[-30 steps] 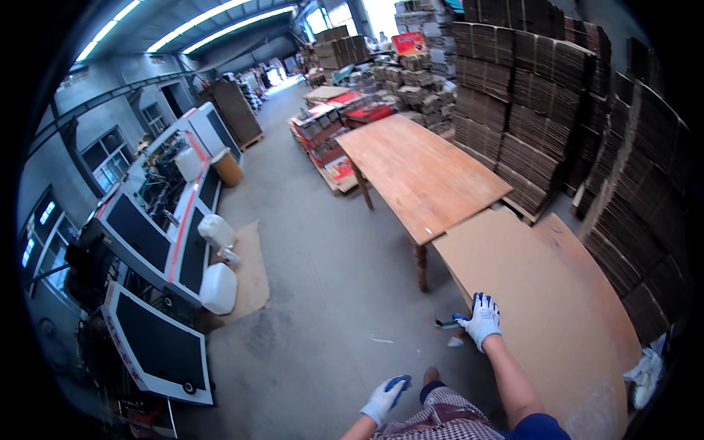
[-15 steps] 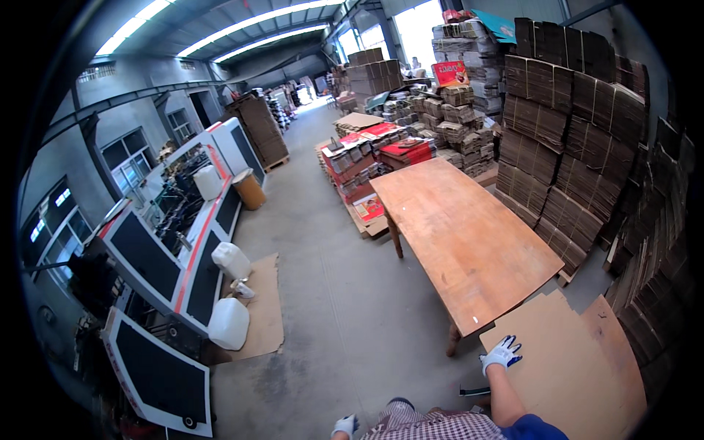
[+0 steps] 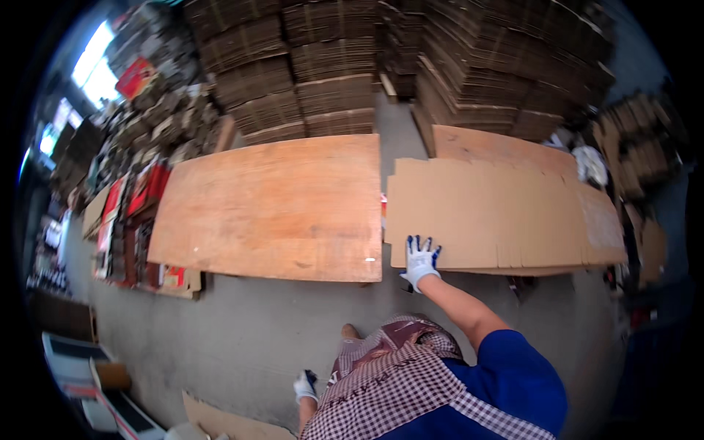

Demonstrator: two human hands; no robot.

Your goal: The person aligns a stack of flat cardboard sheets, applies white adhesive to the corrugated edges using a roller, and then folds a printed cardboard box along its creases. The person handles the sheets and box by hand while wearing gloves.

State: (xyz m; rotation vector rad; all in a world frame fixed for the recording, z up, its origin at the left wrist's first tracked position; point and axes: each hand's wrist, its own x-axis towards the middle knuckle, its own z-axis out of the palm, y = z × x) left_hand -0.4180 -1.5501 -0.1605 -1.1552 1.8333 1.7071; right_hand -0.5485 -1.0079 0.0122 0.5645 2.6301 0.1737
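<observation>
My right hand [image 3: 421, 265], in a white glove with dark blue fingertips, rests with spread fingers on the near left corner of a large brown cardboard sheet [image 3: 484, 213]. The cardboard lies flat on a wooden table [image 3: 506, 149], whose bare top shows behind it. My left hand [image 3: 304, 386], gloved the same way, hangs low beside my checked apron [image 3: 389, 378]. Its fingers are loosely bent and nothing shows in them. Left of the cardboard, across a narrow gap, stands another wooden table [image 3: 271, 209].
Tall stacks of bundled flat cardboard [image 3: 293, 73] rise behind the tables, with more stacks [image 3: 499, 66] at the right. Red printed cartons [image 3: 150, 191] are piled left of the left table. Another cardboard piece [image 3: 235, 422] lies on the floor at the lower left.
My view has swung right, so both tables now lie across in front of me and the white machine has slid to the lower left edge. My right hand is still on the cardboard.
</observation>
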